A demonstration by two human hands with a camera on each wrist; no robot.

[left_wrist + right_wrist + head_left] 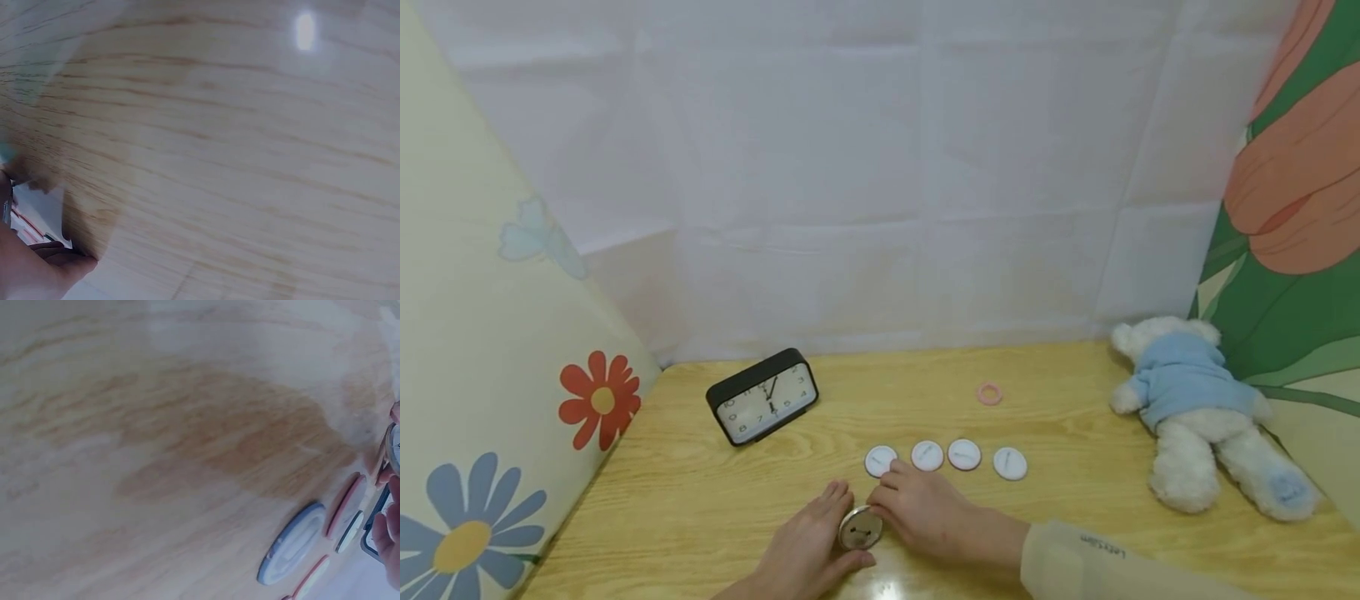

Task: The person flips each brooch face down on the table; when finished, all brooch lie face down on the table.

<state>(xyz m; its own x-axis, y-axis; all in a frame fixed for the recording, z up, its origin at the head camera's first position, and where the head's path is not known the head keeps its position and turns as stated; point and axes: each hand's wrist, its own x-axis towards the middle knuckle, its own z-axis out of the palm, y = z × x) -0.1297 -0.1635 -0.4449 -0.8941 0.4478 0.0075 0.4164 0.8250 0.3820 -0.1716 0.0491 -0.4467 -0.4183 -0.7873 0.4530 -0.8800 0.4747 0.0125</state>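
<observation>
Between my two hands a round, metal-rimmed disc [861, 530] stands tilted up, a dark bar with two knobs on its face. My left hand [808, 537] curves round its left side, thumb at the lower edge and fingers at the upper. The fingers of my right hand [928, 510] pinch the disc's upper right edge. Just beyond the right fingertips lies a white round badge [880, 460], a thin pin-like line across it. In the right wrist view the disc's pale face [395, 449] shows between fingertips at the frame's edge.
More white badges [927, 455] lie in a row to the right, one blue-rimmed [292, 544] in the right wrist view. A pink ring [989, 393] lies behind them. A black-framed clock [763, 397] stands at the back left; a teddy bear [1197, 400] lies right.
</observation>
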